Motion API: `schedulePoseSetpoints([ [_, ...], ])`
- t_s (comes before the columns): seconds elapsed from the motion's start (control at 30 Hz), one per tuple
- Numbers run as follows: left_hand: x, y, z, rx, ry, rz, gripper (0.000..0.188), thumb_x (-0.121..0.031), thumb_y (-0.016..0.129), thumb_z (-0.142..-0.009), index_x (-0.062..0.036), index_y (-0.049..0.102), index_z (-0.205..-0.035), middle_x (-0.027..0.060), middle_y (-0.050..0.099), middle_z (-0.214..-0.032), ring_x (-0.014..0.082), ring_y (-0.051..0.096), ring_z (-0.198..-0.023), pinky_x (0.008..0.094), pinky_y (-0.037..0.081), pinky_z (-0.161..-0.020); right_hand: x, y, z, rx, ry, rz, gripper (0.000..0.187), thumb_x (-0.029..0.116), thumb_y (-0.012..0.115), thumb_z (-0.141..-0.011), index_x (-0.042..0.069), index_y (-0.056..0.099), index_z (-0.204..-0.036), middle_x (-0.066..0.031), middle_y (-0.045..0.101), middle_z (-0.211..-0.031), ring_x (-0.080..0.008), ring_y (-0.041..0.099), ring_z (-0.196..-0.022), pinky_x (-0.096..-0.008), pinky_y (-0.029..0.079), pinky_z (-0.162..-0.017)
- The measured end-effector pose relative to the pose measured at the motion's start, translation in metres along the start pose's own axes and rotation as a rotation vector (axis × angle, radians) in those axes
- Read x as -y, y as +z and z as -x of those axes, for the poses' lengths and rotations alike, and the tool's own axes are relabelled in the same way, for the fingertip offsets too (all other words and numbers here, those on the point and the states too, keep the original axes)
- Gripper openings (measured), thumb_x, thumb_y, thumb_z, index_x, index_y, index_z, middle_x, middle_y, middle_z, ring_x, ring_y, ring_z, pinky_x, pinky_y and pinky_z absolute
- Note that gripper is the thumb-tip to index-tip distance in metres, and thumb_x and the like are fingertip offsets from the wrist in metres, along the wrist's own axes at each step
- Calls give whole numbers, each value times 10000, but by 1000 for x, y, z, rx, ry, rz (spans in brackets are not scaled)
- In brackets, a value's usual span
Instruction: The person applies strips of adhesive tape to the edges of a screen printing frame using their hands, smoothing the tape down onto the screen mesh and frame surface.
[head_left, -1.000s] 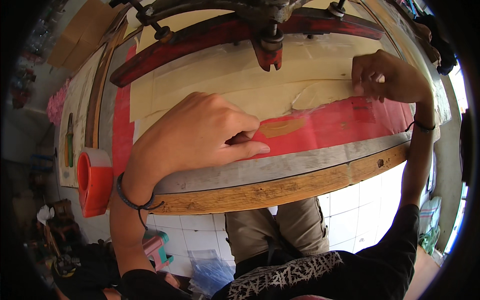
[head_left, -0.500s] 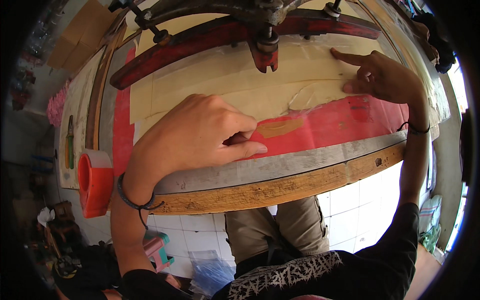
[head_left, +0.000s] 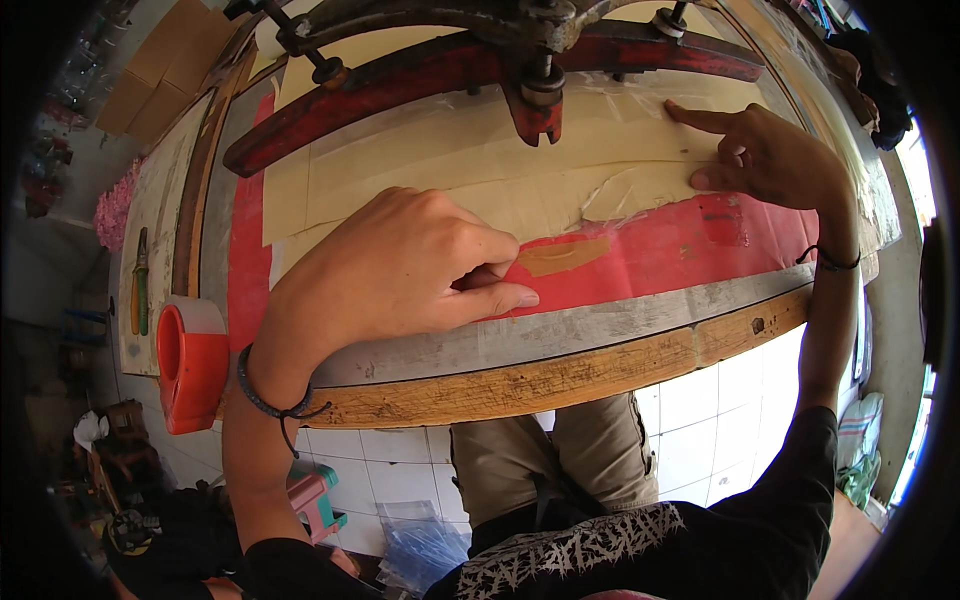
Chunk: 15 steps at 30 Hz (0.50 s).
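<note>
My left hand [head_left: 400, 265] rests over the near edge of a cream paper sheet [head_left: 400, 205], its fingers curled under and the thumb lying forward over a red sheet [head_left: 640, 255]. Whatever those fingertips hold, if anything, is hidden. My right hand [head_left: 765, 155] touches the cream sheet at its right side. There the index finger is stretched out, the thumb is apart and the other fingers are bent, with nothing held. Brown tape [head_left: 565, 257] lies on the red sheet, and clear film shows wrinkled along the cream sheet's near edge.
A red metal bar [head_left: 400, 88] with bolts spans above the sheets, its forked bracket [head_left: 538, 120] hanging down at the middle. The table has a worn wooden front edge [head_left: 520, 375]. At left are an orange-red ring-shaped thing [head_left: 190, 365], green-handled cutters [head_left: 140, 290] and a cardboard box [head_left: 160, 65].
</note>
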<state>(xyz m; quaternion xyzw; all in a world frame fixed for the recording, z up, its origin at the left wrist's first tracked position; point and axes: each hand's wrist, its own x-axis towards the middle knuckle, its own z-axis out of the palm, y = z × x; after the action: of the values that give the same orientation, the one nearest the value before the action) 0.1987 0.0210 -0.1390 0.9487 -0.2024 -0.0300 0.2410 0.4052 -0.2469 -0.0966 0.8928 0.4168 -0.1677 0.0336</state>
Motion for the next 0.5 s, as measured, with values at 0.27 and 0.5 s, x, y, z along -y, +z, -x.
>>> schedulePoseSetpoints([
  [0.27,-1,-1,0,10,-16,2,401,-283,781,-847,-32,547,-640,74,539,-564,261,518,-493,365,403,-513,5,-3,2,-5,20,-1,680,480,710,-892,214,501,-1482,-142,616,-699,-246,601,-724,-377,490,-785],
  [0.5,-1,-2,1,14,-23,-3,401,-286,775,-852,-31,547,-641,75,542,-565,266,526,-498,371,407,-517,4,-4,4,-8,26,22,678,485,720,-884,248,504,-1482,-122,623,-773,-232,595,-770,-368,486,-794],
])
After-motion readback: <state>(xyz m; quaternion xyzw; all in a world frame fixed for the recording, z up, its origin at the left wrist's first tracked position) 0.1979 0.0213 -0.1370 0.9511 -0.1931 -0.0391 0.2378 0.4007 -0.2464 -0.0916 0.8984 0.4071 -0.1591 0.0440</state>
